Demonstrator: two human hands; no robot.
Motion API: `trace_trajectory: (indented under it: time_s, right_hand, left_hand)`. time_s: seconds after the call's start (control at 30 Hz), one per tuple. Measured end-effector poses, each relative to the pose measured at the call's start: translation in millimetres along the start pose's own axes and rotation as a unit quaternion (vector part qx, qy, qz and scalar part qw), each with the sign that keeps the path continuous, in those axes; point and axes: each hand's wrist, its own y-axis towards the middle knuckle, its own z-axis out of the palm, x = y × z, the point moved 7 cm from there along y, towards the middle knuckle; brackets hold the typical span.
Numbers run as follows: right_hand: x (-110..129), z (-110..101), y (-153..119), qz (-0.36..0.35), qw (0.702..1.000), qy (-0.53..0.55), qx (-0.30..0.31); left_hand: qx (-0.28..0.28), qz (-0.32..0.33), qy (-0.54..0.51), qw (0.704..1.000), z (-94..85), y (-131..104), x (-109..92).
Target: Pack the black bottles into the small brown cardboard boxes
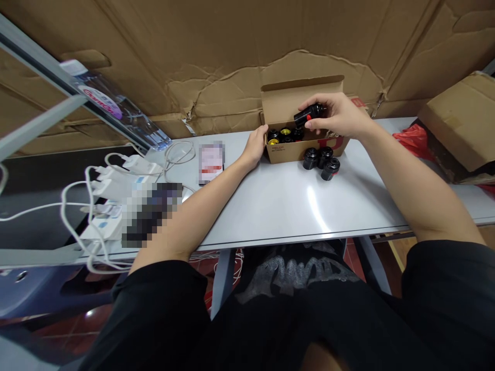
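An open cardboard box (288, 153) with its lid raised at the back stands on the white table. Inside its left part are several black canisters (274, 135), some showing yellow ends. My left hand (255, 147) grips the box's left side, fingers over the edge. Above the box my right hand (336, 116) pinches a black canister (306, 116) with a red mark, held tilted between thumb and fingers. Three more black canisters (324, 161) stand close together on the table at the box's front right. My right hand partly hides the box's right end.
On the left lie a phone (211, 162), white power strips (131, 180) with tangled cables and a blurred dark object (152, 214). A water bottle (116, 105) leans behind the shelf frame. At right are a bigger carton (464, 118) and a red plastic bag (413, 140).
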Motion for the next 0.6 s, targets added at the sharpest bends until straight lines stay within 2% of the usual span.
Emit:
trace_trajectory:
  time_s: [0.4, 0.6]
  right_hand:
    - [8.3, 0.7, -1.9, -0.006, 1.0, -0.01, -0.004]
    - [5.3, 1.1, -1.3, -0.015, 0.999, -0.013, 0.025]
  left_hand:
    - [-0.002, -0.004, -0.004, 1.0, 0.4, -0.5, -2.3]
    - [-0.004, 0.0, -0.003, 1.0, 0.9, -1.7, -4.8]
